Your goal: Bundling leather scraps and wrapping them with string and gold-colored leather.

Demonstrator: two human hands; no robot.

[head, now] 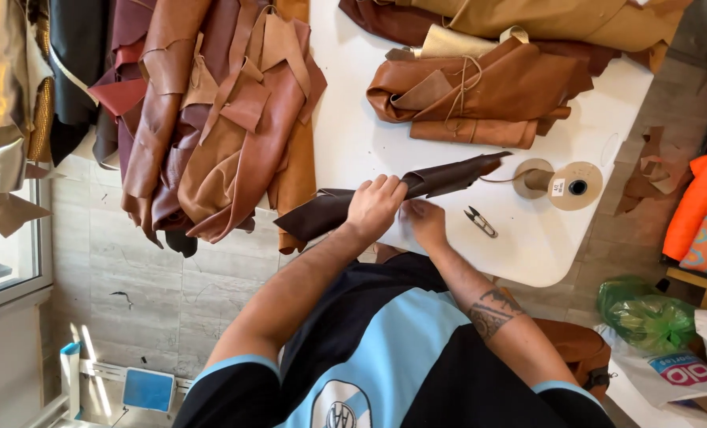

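Note:
A dark brown leather roll lies slantwise across the near part of the white table. My left hand is clamped over the roll's middle from above. My right hand, on a tattooed forearm, presses against the roll's near edge just to the right, fingers curled onto it. A thin tan thread runs from the roll's right end to a cardboard thread spool. Small thread snips lie on the table right of my right hand.
A tied bundle of tan leather sits at the back, with more hides behind it. A heap of brown and reddish hides hangs over the table's left edge. Orange fabric and a green bag are at the right.

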